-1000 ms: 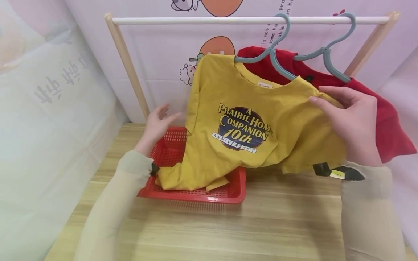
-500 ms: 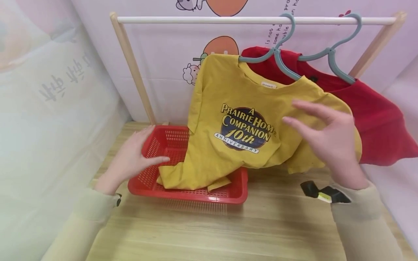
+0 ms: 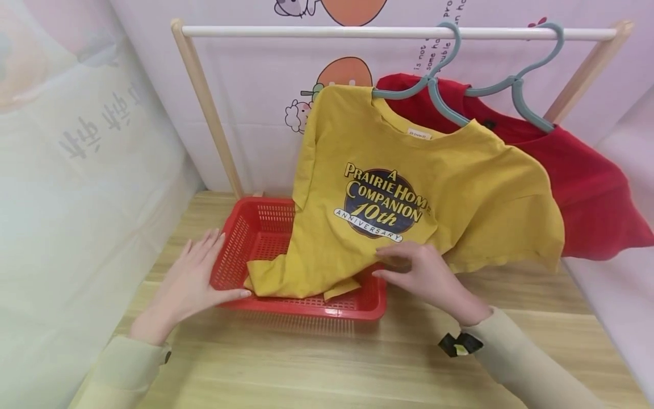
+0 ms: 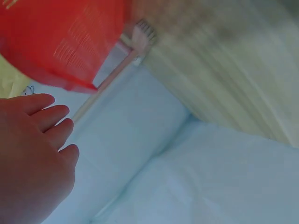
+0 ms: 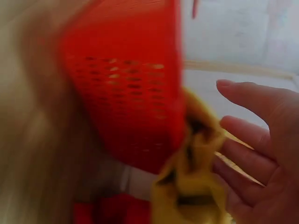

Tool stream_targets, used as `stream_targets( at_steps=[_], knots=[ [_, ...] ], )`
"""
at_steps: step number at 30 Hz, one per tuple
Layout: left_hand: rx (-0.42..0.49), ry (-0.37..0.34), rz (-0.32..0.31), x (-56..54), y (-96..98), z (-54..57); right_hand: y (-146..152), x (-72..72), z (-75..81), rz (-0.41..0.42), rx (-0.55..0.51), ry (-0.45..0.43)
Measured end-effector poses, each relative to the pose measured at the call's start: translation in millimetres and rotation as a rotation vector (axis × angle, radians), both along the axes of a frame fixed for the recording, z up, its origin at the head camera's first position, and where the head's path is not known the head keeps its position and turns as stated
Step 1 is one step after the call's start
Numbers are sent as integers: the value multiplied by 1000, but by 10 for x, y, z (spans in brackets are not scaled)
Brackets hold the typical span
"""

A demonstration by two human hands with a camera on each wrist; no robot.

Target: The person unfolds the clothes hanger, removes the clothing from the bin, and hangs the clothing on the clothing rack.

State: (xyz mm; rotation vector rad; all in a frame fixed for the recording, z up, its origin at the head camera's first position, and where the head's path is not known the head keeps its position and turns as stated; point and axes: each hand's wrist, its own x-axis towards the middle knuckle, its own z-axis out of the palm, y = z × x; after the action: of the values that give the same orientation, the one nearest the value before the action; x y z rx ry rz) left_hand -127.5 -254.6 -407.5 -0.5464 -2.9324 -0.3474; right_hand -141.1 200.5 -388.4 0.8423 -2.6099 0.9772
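Note:
A yellow T-shirt (image 3: 460,187) with a printed chest logo hangs on a blue-grey hanger (image 3: 444,105). Its lower left part droops into a red plastic basket (image 3: 306,308) on the wooden table. My left hand (image 3: 184,287) is at the basket's left side, fingers extended and thumb near the front rim; whether it touches is unclear. At the basket's right end is my right hand (image 3: 426,278), thumb and fingers apart with nothing between them. The right wrist view, blurred, shows that hand (image 5: 257,144) beside the shirt's yellow cloth (image 5: 187,186) and the basket wall (image 5: 126,102).
A rack with a white bar (image 3: 306,32) and wooden legs (image 3: 209,113) stands at the back. Behind the yellow shirt, a red shirt (image 3: 598,199) hangs on a second hanger (image 3: 531,108). A pale sheet (image 3: 76,227) borders the wooden table (image 3: 327,363) on the left.
My right hand has let go of the yellow T-shirt's right shoulder and moved down and left to the basket's right end. My left hand has moved down and left to the basket's left side.

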Motion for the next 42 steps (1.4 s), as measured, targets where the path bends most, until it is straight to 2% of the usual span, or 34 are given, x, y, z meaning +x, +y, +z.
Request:
stream_targets(
  at_steps=[5, 9, 18, 27, 30, 33, 37, 39, 42],
  knots=[
    [-21, -81, 20, 44, -41, -135, -4, -130, -143, -6, 48, -8],
    [-9, -107, 30, 53, -48, -198, -13, -286, -185, -13, 76, -35],
    [15, -121, 29, 58, -40, -201, -75, -682, -241, -79, 88, -13],
    [9, -137, 25, 72, -47, -226, -119, -873, -213, -157, 87, 34],
    [7, -133, 25, 71, -47, -231, -97, -922, -112, -201, -3, 84],
    [3, -133, 24, 69, -49, -234, -55, -944, 63, -291, -141, 131],
    [8, -127, 21, 73, -49, -223, 24, -946, 374, -450, -371, 117],
    [10, -125, 20, 75, -46, -218, 62, -926, 538, -513, -519, 108],
    [15, -123, 20, 78, -44, -208, 81, -842, 788, -594, -747, 148]
  ],
)
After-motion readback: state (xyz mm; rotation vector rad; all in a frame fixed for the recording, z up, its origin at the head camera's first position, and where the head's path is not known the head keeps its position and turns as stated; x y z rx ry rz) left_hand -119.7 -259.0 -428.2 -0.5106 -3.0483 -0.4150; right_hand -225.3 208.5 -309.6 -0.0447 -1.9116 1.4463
